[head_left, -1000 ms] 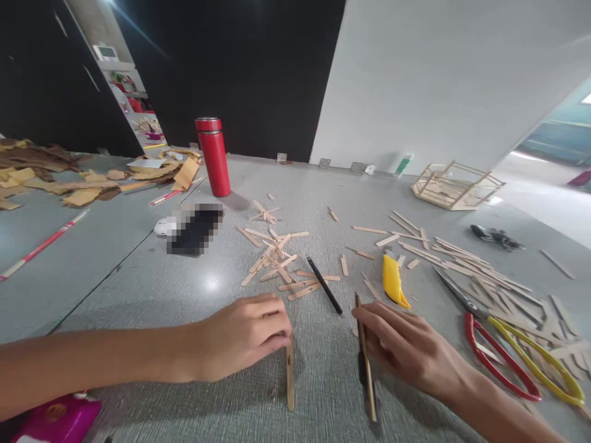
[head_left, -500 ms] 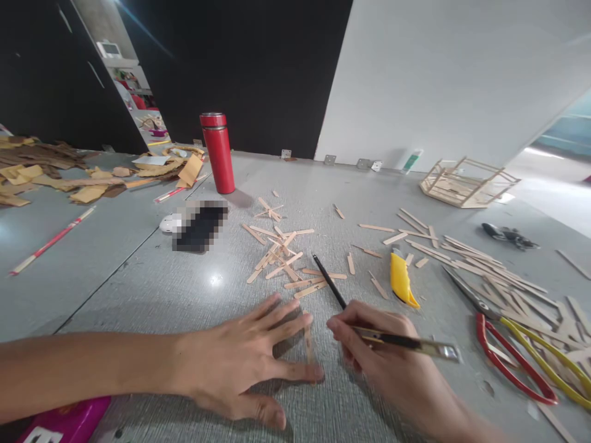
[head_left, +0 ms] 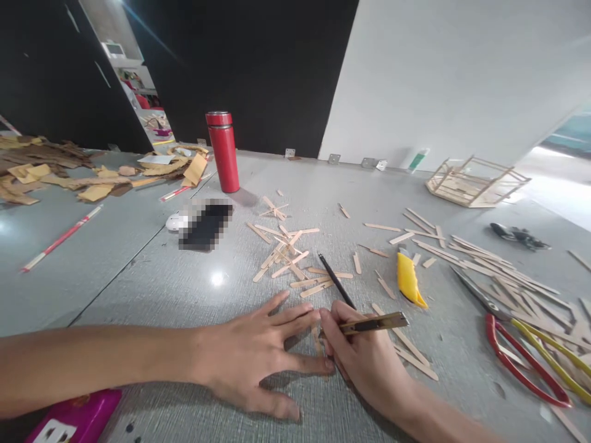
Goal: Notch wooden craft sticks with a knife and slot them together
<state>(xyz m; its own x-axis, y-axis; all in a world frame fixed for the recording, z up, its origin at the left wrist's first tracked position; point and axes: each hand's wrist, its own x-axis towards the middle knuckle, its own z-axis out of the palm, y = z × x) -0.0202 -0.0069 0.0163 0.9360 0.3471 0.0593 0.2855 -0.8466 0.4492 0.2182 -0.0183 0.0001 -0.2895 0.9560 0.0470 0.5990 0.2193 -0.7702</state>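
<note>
My left hand [head_left: 258,357] lies palm down on the grey table with its fingers spread. Its fingertips press on a small wooden craft stick [head_left: 317,339], which they partly cover. A slim gold-and-black craft knife [head_left: 376,323] is gripped in my right hand [head_left: 369,366], close against the left fingertips at the stick. The knife's tip is hidden by my fingers. Just beyond my right hand lies a black pencil [head_left: 337,280]. A loose pile of craft sticks [head_left: 286,252], some cut and crossed, is in front of both hands.
On the right are a yellow cutter [head_left: 408,280], red-and-yellow-handled snips [head_left: 498,326], many sticks [head_left: 512,271] and a stick frame [head_left: 478,181]. A red flask [head_left: 223,154], phone [head_left: 207,227] and cardboard scraps [head_left: 106,178] lie left. A purple object [head_left: 78,418] is beside my left forearm.
My right hand has moved left with the craft knife, up to the left fingertips, uncovering sticks on its right. My left hand stays spread on the stick. The view has shifted slightly.
</note>
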